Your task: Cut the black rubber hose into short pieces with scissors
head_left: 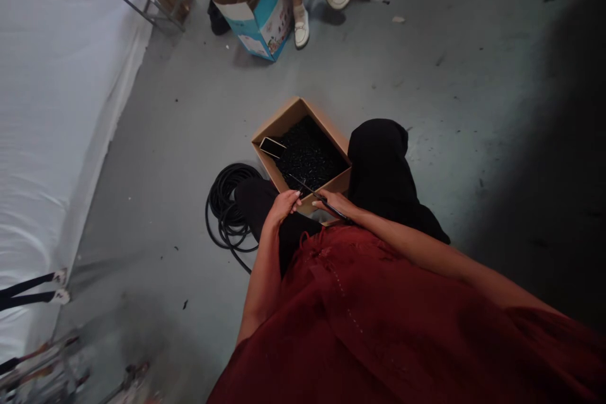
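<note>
I sit in a red top and black trousers with an open cardboard box (284, 117) on the floor between my knees. The box is filled with small black parts (310, 154), and a phone (271, 146) rests on its left rim. My right hand (334, 202) is closed on a thin black rod or cable (312, 191) that slants toward the box. My left hand (284, 205) sits just left of it near the box's near edge, fingers curled; what it grips is too small to name.
A coil of black cable (230, 205) lies on the grey floor left of my knee. Another person's legs in white shoes (302, 28) and a blue printed carton (258, 3) are at the top. White sheeting (52, 107) covers the left side.
</note>
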Demonstrator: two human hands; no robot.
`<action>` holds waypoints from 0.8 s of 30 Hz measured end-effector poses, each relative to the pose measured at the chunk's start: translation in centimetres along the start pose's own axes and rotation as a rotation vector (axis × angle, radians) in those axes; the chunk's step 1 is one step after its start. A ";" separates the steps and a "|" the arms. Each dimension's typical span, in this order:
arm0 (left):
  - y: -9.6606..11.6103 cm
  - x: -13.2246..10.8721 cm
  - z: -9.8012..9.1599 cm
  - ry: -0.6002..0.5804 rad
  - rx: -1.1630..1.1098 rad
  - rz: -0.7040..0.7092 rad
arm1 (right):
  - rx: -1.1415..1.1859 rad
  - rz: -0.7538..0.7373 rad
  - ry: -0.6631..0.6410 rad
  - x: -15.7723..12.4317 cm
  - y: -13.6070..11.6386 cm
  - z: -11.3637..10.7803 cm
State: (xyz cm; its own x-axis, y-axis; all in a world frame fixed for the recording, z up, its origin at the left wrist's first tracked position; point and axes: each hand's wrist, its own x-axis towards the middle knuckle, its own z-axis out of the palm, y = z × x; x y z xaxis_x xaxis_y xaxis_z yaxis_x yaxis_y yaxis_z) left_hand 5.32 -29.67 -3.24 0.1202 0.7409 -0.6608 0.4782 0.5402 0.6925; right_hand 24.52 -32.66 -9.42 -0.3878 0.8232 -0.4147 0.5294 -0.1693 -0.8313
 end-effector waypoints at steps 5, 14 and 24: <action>-0.1 0.1 -0.1 0.008 -0.003 -0.004 | -0.011 0.003 -0.008 -0.2 -0.3 -0.2; -0.3 0.2 -0.3 0.028 -0.018 0.007 | -0.009 0.047 0.009 -0.4 -0.9 -0.7; -0.8 0.1 -0.7 -0.008 -0.201 0.020 | 0.056 0.090 0.027 -0.2 -0.8 -0.6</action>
State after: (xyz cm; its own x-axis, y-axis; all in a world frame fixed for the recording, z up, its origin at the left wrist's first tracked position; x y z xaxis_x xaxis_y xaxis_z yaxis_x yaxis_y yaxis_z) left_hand 4.36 -29.80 -3.64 0.1356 0.7493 -0.6482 0.2920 0.5950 0.7488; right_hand 24.64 -32.39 -8.44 -0.3197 0.8176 -0.4789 0.5179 -0.2725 -0.8109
